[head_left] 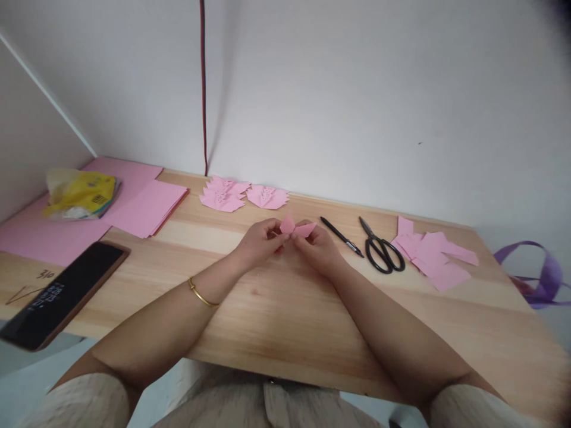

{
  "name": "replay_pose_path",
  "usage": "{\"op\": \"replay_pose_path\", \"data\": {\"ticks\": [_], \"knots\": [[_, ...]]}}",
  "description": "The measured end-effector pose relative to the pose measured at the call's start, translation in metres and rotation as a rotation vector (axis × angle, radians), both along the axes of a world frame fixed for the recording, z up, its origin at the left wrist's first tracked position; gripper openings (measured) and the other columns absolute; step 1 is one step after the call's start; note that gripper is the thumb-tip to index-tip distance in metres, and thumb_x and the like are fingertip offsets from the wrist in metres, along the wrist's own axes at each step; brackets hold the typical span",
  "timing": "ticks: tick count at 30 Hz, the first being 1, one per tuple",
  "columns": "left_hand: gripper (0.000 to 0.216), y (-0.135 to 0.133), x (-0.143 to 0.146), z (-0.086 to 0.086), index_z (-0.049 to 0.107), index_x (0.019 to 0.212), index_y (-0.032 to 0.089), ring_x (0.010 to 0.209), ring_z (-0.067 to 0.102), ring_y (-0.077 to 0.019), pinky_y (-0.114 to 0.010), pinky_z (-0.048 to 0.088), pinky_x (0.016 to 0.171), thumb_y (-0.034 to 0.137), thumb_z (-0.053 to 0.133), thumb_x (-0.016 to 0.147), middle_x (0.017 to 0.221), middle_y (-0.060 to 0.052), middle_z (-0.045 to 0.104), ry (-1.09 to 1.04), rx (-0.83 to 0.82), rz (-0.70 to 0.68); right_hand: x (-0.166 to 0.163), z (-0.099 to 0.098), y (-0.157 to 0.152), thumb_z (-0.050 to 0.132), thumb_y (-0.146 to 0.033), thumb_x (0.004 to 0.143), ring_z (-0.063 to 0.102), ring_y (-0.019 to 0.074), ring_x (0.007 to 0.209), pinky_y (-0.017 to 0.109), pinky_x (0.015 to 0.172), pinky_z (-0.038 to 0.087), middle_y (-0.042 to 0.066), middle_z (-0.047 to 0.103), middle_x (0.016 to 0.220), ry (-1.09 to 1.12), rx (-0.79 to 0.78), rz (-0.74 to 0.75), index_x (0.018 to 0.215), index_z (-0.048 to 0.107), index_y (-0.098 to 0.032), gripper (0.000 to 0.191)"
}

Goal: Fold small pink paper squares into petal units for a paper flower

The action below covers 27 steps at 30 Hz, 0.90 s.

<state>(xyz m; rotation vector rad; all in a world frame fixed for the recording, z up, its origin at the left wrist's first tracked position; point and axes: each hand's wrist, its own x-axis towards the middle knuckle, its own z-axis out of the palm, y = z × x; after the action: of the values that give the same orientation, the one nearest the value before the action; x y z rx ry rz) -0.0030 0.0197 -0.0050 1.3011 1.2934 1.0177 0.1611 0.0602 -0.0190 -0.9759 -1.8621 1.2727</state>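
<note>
A small folded pink paper piece (295,227) is pinched between both my hands above the middle of the wooden table (276,309). My left hand (259,240) grips its left end with closed fingers; a gold bangle sits on that wrist. My right hand (317,246) holds the right end, fingers curled round it. Two fans of finished folded pink pieces (243,195) lie just beyond my hands near the wall.
A black pen (341,236) and black scissors (382,249) lie right of my hands, then loose pink paper squares (435,257). Pink sheets (147,205), a yellow packet (79,194) and a phone (62,294) are at left. Purple ribbon (542,279) hangs off the right edge.
</note>
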Motion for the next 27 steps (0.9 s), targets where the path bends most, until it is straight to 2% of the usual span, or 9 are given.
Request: {"op": "replay_pose_path", "data": {"ticks": [8,15,27], "knots": [[0.014,0.002,-0.002,-0.007,0.060,0.076,0.014,0.059,0.055,-0.0101,-0.022,0.042,0.059,0.028,0.061,0.073,0.064,0.000,0.060,-0.053,0.048,0.062,0.000,-0.008,0.002,0.056,-0.034,0.080,0.057,0.0156,0.080,0.029,0.070,0.045,0.005,0.062,0.089,0.024,0.034,0.052,0.086,0.060,-0.018,0.018],[0.015,0.004,-0.001,-0.011,0.058,0.076,0.014,0.059,0.057,-0.0104,-0.024,0.045,0.062,0.027,0.062,0.073,0.065,-0.001,0.062,-0.247,0.009,0.061,0.001,-0.016,0.003,0.056,-0.038,0.082,0.059,0.0159,0.079,0.028,0.068,0.046,0.006,0.066,0.088,-0.030,0.034,0.083,0.093,0.062,-0.019,0.024],[0.013,0.001,-0.001,-0.005,0.060,0.073,0.013,0.058,0.056,-0.0090,-0.023,0.043,0.060,0.026,0.062,0.072,0.065,0.000,0.060,-0.170,0.007,0.038,0.001,-0.011,0.001,0.056,-0.040,0.081,0.059,0.0166,0.078,0.029,0.067,0.046,0.006,0.065,0.088,-0.040,0.022,0.091,0.088,0.063,-0.018,0.024]]}}
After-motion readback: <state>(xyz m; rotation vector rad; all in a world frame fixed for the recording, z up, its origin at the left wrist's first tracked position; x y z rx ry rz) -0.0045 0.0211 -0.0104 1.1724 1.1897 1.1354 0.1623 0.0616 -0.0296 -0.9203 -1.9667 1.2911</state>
